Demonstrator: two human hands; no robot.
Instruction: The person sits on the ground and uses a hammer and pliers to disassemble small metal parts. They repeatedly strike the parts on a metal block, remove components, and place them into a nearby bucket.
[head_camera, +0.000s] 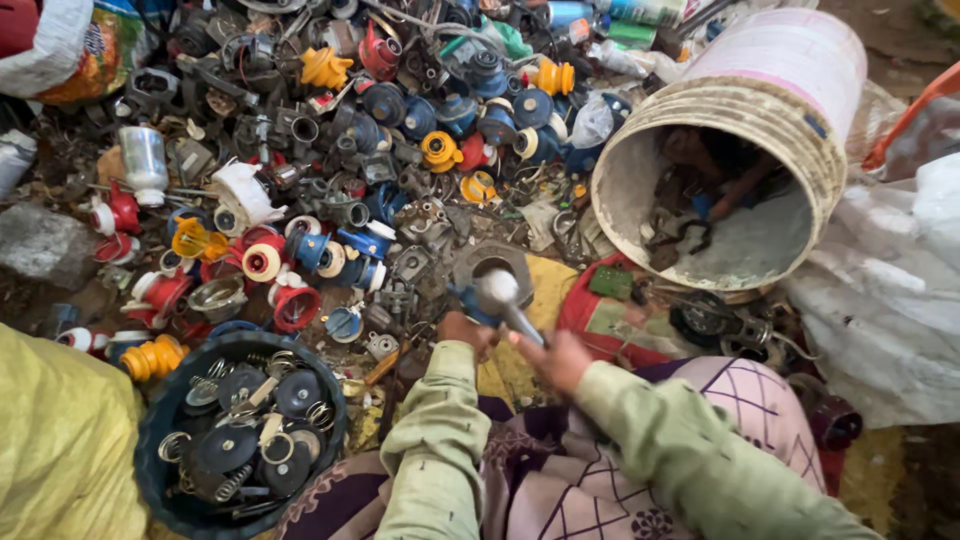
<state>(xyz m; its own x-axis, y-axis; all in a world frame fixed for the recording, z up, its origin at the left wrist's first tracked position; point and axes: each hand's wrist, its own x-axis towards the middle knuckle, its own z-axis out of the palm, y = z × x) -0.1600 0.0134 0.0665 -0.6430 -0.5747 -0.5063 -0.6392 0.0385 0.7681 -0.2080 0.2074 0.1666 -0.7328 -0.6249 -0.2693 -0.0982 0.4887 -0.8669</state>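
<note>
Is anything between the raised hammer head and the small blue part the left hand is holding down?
Nothing visible. The grey metal hammer head in the right hand hangs just above the small blue part, which the left hand pins beside the grey metal ring.

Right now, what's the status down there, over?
Right hand has a grip on the hammer. Left hand steadies a small blue part on the metal block. Scrap pile crowds close.

A crumpled printed bag in orange, green and white lies at the top left corner. At the top edge, right of centre, lie a blue can and a green-labelled can on their sides.
</note>
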